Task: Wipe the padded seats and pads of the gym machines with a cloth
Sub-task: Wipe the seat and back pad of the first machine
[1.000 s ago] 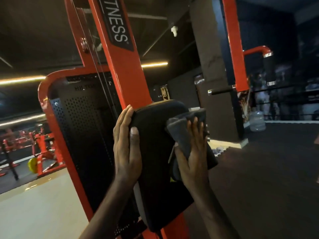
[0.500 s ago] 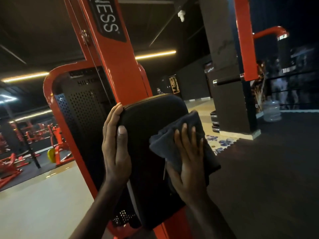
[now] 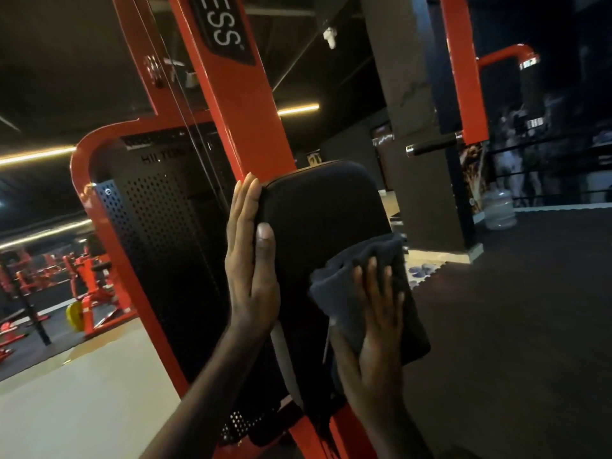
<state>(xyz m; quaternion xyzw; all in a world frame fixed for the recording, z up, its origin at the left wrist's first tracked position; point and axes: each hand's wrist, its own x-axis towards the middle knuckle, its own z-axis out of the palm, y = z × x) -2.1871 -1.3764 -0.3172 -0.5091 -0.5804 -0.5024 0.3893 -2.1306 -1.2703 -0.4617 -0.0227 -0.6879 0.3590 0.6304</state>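
A black padded back pad (image 3: pixel 318 207) is mounted upright on the red machine post (image 3: pixel 238 104). My left hand (image 3: pixel 251 263) holds the pad's left edge, fingers straight behind it and thumb on the front face. My right hand (image 3: pixel 377 326) presses a dark grey cloth (image 3: pixel 344 279) flat against the pad's lower right part, fingers spread and straight. The cloth bunches above my fingertips. The pad's lower half is hidden behind the cloth and my hands.
A perforated black weight-stack cover (image 3: pixel 159 246) in a red frame stands left of the pad. A black handle bar (image 3: pixel 430 147) juts from a second red post at the right. A dark pillar (image 3: pixel 424 180) and a water bottle (image 3: pixel 500 207) stand beyond.
My right hand has slid the cloth down the pad's face, from the upper right edge to the lower right. My left hand stays on the left edge.
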